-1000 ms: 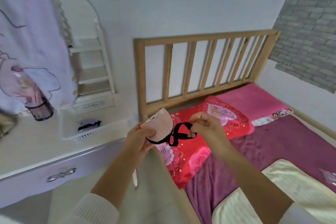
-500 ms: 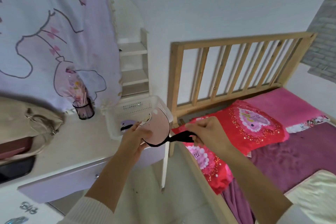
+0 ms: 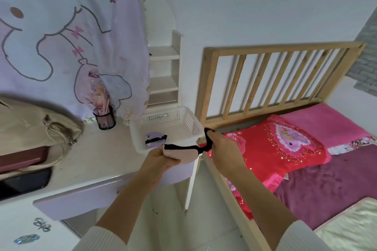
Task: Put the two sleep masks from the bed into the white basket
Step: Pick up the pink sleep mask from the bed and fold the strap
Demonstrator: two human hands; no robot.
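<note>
**Pink mask held at basket's front edge**

Left hand (image 3: 161,158) grips pink sleep mask (image 3: 184,156); right hand (image 3: 221,145) pinches its black strap (image 3: 208,140). Beyond: white basket (image 3: 191,123) on desk (image 3: 91,153), containing purple sleep mask (image 3: 154,138). Bed (image 3: 326,169) right.

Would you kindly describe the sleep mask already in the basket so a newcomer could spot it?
Find the pale dresser left of the wooden bed. A white basket sits at its right end. Inside lies the purple mask with a black strap, unlike the pink mask in the hands.
</note>
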